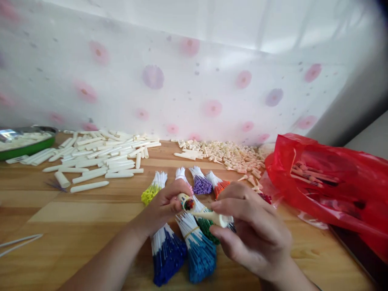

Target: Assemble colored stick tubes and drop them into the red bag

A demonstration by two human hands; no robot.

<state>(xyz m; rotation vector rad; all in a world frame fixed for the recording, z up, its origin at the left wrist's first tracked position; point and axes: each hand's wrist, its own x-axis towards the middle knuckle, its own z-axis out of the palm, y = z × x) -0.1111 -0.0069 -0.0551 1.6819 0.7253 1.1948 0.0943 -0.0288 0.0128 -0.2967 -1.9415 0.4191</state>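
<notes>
My left hand (166, 200) is closed around a short cream tube (183, 199), its open end facing me with red and dark bits showing inside. Between the thumb and fingers of my right hand (257, 228) is a cream tapered plastic piece (215, 218). Its narrow tip points left, just below the tube's mouth; I cannot tell whether they touch. Under and around both hands lie bundles of thin white-stemmed sticks with coloured ends: dark blue (168, 258), light blue (201, 258), green (207, 228), yellow (150, 194), purple (201, 184) and orange (220, 186). A pink bundle is partly hidden.
Many cream tubes (89, 186) are heaped at the back left, beside a green-rimmed tray (45, 142). Small cream plastic parts (230, 153) form a pile at the back right. A red plastic bag (333, 186) lies on the right. White strips (21, 242) rest at the left.
</notes>
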